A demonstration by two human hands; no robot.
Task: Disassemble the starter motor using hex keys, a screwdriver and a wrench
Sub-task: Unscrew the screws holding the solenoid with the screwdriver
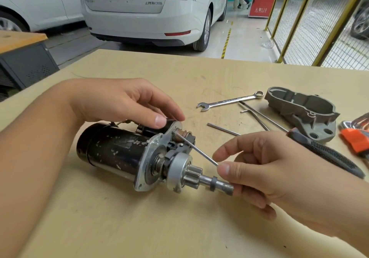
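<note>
- Nearest the camera, the right hand (257,170) pinches a thin rod-like tool (196,149), probably a hex key, between thumb and forefinger; its tip sits at a fastener on the motor's front plate.
- Left hand (123,102) curls over the top of the starter motor (127,154), thumb pressed on the black solenoid to steady it.
- Starter motor lies on its side near the middle of the counter (119,227), pinion and shaft pointing towards the right hand.
- Done so far, by my reading: the grey nose housing (303,112) is off and rests towards the right edge.
- Left to do: plate fasteners, solenoid, fork and armature all look assembled.
- Motor body is black with chipped paint; the plate and pinion are bare metal.
- Wrench (229,101), loose hex keys (257,116) and a screwdriver (327,154) lie between motor and housing.
</note>
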